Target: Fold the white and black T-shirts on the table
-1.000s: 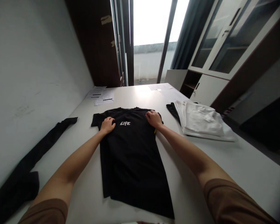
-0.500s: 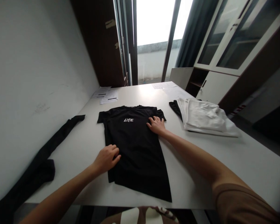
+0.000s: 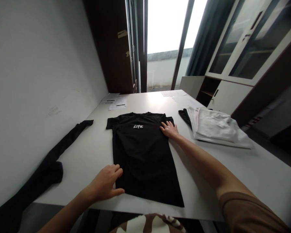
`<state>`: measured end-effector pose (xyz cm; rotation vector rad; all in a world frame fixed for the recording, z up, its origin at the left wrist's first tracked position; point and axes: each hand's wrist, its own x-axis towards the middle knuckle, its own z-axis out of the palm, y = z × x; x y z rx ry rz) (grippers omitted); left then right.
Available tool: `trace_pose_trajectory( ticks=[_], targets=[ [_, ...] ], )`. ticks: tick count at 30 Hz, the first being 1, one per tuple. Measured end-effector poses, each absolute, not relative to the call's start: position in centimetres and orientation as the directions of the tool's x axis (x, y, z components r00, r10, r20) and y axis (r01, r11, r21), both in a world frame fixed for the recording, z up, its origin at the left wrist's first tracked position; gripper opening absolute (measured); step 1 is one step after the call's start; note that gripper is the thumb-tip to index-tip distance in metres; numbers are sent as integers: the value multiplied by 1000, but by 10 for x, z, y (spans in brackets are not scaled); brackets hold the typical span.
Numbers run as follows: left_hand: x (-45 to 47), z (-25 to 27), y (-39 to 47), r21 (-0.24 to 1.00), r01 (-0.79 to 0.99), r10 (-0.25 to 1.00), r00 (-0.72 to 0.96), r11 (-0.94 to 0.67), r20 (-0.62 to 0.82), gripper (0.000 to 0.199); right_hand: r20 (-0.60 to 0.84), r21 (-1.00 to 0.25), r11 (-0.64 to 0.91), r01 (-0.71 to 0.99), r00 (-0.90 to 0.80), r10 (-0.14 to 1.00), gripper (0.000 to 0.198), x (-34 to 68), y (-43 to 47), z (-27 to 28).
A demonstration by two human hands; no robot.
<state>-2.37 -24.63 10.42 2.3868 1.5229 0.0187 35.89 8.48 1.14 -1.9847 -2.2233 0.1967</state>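
Observation:
A black T-shirt (image 3: 145, 158) with a small white print on its chest lies spread on the white table, its collar toward the far side and its hem toward me. At the shirt's lower left edge is my left hand (image 3: 108, 182), thumb apart from the bent fingers, with no cloth visibly gripped. My right hand (image 3: 169, 129) rests flat by the right sleeve, fingers spread over the fabric edge. The right sleeve is partly covered by that hand.
Folded white clothes (image 3: 215, 126) with black cloth beneath lie on the right of the table (image 3: 203, 171). Along the left wall stretches a long black cloth (image 3: 50, 165). Papers (image 3: 117, 103) lie at the far left. Cabinets (image 3: 232, 64) stand at back right.
My left hand has slid down toward the hem, and its thumb has spread. The shirt's left lower edge now lies smoother. My right hand has shifted slightly outward along the right sleeve.

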Motion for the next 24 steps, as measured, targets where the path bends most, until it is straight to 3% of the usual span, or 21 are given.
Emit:
trace_pose_trajectory(
  ticks=[5, 11, 15, 24],
  targets=[
    [-14, 93, -246, 228, 885, 885, 442, -405, -143, 8, 19, -196, 114, 974, -113, 993, 65, 363, 92, 9],
    [-38, 100, -248, 192, 931, 920, 345, -311, -184, 12, 14, -195, 133, 972, -133, 991, 64, 373, 104, 7],
    [-72, 112, -256, 96, 969, 938, 245, -228, -245, 11, 30, -185, 143, 972, -140, 990, 63, 380, 112, 4],
    [-92, 143, -273, -75, 968, 909, 195, -238, -369, 8, 106, -169, 172, 970, -156, 982, 58, 385, 113, 7]
  ],
)
